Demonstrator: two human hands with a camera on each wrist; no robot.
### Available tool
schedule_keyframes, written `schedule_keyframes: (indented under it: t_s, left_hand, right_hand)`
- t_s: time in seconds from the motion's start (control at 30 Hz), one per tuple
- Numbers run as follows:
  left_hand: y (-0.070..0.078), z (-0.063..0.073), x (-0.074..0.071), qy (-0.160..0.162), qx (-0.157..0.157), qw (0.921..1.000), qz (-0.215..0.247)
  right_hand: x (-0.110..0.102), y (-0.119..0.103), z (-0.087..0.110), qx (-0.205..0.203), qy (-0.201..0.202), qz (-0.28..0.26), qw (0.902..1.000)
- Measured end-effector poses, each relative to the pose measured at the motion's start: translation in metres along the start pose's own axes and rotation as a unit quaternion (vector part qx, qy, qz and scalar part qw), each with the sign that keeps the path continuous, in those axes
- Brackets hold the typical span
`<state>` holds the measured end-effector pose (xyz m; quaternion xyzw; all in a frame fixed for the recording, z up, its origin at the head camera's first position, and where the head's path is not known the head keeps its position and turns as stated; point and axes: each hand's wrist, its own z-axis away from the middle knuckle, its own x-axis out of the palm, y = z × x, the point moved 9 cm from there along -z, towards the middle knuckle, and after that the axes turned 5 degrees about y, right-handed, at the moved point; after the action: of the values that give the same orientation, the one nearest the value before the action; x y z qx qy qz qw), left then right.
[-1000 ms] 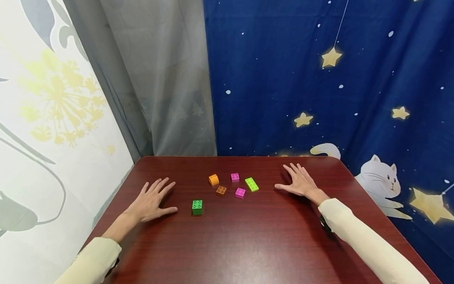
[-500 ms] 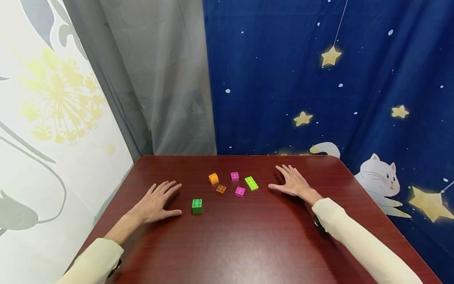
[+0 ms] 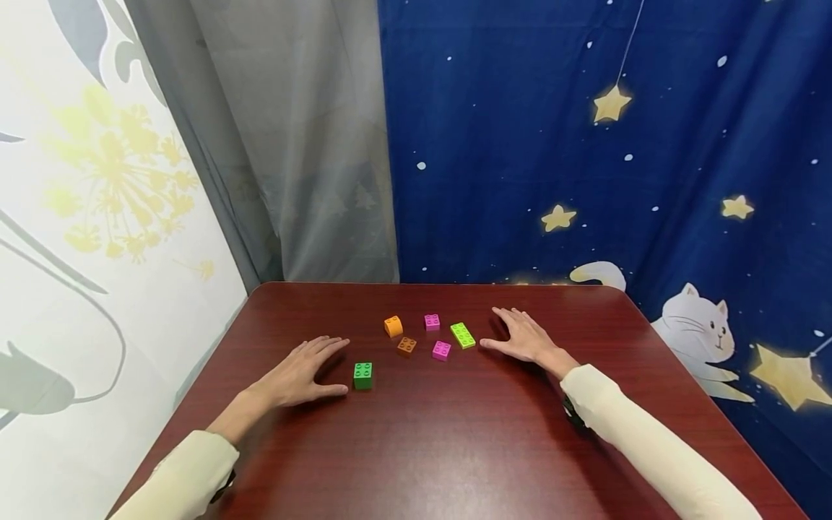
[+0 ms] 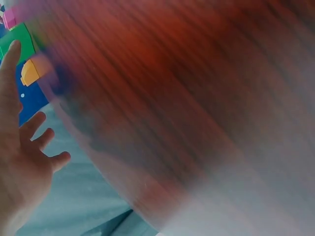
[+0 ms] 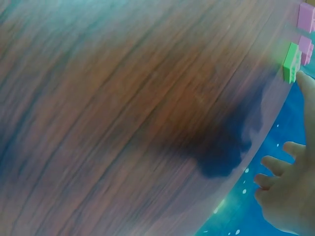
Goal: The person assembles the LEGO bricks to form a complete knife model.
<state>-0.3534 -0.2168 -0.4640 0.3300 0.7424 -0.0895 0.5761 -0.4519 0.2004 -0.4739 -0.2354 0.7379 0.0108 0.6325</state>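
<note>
Green brick (image 3: 362, 378), lower centre-left of frame, sits studs up; lime brick (image 3: 463, 335), lower centre-right, long axis runs upper left to lower right. Left hand (image 3: 300, 377), right hand (image 3: 525, 339): both spread wide, beside them respectively.

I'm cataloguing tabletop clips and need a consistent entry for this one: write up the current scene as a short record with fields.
surface: reddish-brown table
far bricks: orange curved-top brick, far pink brick
middle bricks: brown brick, near pink brick, long lime-green brick
nearest brick: green brick
left hand: holds nothing, just left of the green brick
right hand: holds nothing, just right of the lime-green brick
joined bricks: none seen
backdrop: gray curtain, blue star-print curtain
</note>
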Motion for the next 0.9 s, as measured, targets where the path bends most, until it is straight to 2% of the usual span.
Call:
schedule_keyframes:
  t_s: [0.13, 0.37, 0.5, 0.77, 0.9]
  left_hand:
    - [0.003, -0.002, 0.001, 0.002, -0.001, 0.9997, 0.023]
    - [0.005, -0.004, 0.006, -0.017, -0.036, 0.9975, 0.059]
    - [0.008, -0.006, 0.008, -0.024, -0.045, 0.9952, 0.084]
    - [0.015, -0.011, 0.013, -0.034, -0.034, 0.9894, 0.137]
    - [0.018, -0.015, 0.015, -0.030, -0.016, 0.9863, 0.161]
  right_hand:
    - [0.004, -0.006, -0.002, -0.005, -0.005, -0.008, 0.9999]
    - [0.010, -0.019, -0.004, -0.015, -0.007, -0.033, 0.9993]
    - [0.014, -0.028, -0.005, -0.026, -0.008, -0.057, 0.9980]
    - [0.020, -0.041, -0.007, -0.059, 0.002, -0.103, 0.9929]
    - [0.023, -0.043, -0.009, -0.066, 0.010, -0.122, 0.9903]
